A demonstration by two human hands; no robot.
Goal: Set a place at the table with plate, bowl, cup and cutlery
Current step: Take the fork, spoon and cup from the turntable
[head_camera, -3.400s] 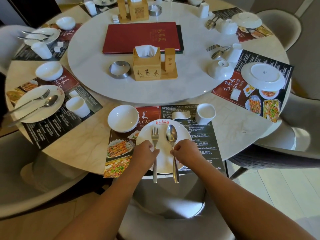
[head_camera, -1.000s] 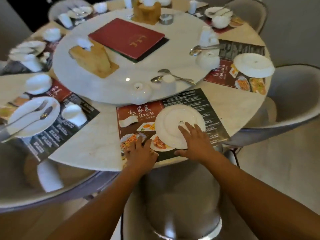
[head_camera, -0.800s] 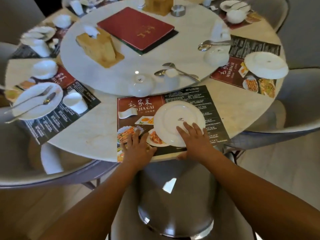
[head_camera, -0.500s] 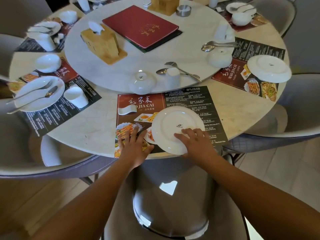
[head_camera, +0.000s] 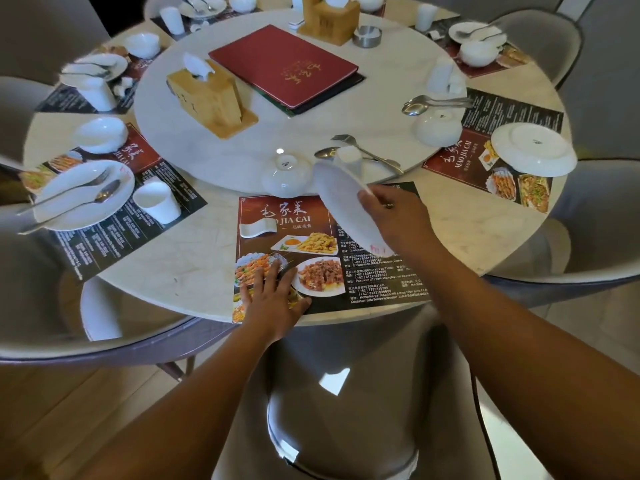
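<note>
Gripping a white plate [head_camera: 346, 206] by its rim, the right hand [head_camera: 398, 220] holds it tilted above the placemat [head_camera: 374, 285]; the left hand [head_camera: 273, 296] lies flat, fingers spread, on its near edge. Likely stiff, slick, breakable china: hold the rim firmly. Beyond sit the bowl [head_camera: 286, 174] and cup [head_camera: 349, 161].

This is a restaurant dining room. Under the right hand [head_camera: 398, 220] gripping the plate [head_camera: 346, 206] lies a printed placemat [head_camera: 374, 282] with dish photos, a restaurant name and lists of phone numbers. Matching mats [head_camera: 512, 112] set with white crockery lie left, right and far beyond the grip. Just beyond the grip, a marble turntable [head_camera: 277, 140] carries a red menu folder [head_camera: 284, 64], a wooden tissue box [head_camera: 207, 98] and a metal ashtray [head_camera: 367, 36]. Padded chairs [head_camera: 595, 216] ring the round table [head_camera: 194, 258].
</note>
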